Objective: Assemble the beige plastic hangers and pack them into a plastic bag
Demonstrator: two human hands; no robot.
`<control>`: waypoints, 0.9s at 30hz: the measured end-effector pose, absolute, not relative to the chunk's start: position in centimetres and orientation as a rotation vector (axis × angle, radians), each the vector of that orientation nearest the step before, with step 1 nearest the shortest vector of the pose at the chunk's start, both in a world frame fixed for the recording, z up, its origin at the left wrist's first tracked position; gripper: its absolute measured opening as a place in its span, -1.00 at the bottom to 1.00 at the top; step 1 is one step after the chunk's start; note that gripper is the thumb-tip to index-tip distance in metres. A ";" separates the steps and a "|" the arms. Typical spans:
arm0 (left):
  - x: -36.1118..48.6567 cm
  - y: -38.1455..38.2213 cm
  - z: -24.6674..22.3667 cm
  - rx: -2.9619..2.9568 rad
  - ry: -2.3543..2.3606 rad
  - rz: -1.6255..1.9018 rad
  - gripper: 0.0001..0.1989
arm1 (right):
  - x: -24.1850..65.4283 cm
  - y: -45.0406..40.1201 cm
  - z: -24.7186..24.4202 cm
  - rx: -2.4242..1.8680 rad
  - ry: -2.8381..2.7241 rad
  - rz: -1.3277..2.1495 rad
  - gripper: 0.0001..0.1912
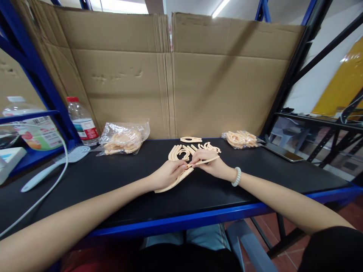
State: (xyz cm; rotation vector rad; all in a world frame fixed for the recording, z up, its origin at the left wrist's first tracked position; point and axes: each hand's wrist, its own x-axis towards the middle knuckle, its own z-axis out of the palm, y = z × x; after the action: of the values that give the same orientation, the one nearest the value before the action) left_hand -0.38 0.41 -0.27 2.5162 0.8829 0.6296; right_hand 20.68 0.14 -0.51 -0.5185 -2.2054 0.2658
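My left hand (167,175) is closed around a pale, curved wooden-looking piece (177,182), which slants from below the palm up towards the fingertips. My right hand (213,169) pinches a slimmer pale strip (209,160) pointing to the right. Both sets of fingertips meet over the black tabletop, where the ends of the pieces come together; the fingers hide the exact contact. Just beyond the hands lie several loose curved pieces (173,153) of the same pale material. Behind them rests a pointed oval piece with a long opening (191,139).
Clear bags of similar pieces lie at the back left (121,139) and back right (241,139). A red-capped bottle (82,122), a hairbrush (58,164) and a white cable (53,185) are on the left. A phone (280,152) lies right. Cardboard (127,83) walls the back.
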 end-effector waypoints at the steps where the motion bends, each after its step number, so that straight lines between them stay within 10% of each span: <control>1: -0.4 0.3 -0.2 2.534 0.879 0.613 -0.65 | 20.7 0.0 -0.6 -0.501 -2.241 0.190 -0.83; 12: -0.8 0.7 -0.1 2.670 0.766 0.534 -0.66 | 20.8 -0.1 -0.5 -0.276 -2.491 -0.570 -0.75; 27: -0.6 0.7 0.0 2.663 0.743 0.531 -0.65 | 21.5 -0.4 0.7 -0.032 -2.695 -0.492 -0.73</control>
State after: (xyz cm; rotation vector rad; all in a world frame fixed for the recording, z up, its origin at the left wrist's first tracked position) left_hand -0.63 0.72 0.05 2.6626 0.7428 0.5315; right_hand 21.47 -0.37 0.69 -0.0320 -2.6949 -0.4918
